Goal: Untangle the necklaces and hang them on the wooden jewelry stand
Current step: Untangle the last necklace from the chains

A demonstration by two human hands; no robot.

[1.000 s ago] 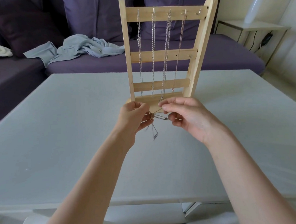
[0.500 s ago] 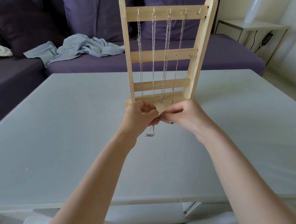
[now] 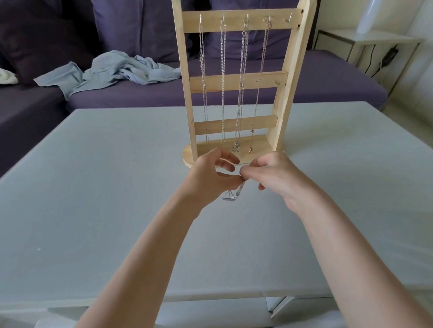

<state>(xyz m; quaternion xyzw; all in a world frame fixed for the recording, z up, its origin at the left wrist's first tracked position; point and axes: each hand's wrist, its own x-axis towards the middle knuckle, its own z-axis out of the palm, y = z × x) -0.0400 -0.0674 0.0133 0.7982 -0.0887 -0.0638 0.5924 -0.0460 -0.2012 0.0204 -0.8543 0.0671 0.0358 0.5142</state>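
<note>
Over the middle of the tabletop (image 3: 88,220), the left hand (image 3: 209,181) and right hand (image 3: 276,178) meet fingertip to fingertip, both pinching a silver necklace (image 3: 233,194) whose loose bunch dangles just beneath them. Right behind, toward the far edge, stands the wooden jewelry stand (image 3: 236,81), four chains (image 3: 223,75) hanging from its top hooks. Beyond, a purple sofa (image 3: 331,82) with a crumpled blue garment (image 3: 115,71).

Stand (image 3: 233,81) is set on table (image 3: 86,195), far-centre; four chains (image 3: 241,87) are hung from its top-bar hooks. Both hands, left (image 3: 208,179) & right (image 3: 274,178), are held just before the base, w/ a necklace (image 3: 233,194) pinched betw. them. Sofa (image 3: 231,92) behind table, cloth (image 3: 120,71) on it; side table (image 3: 369,40) at right.
</note>
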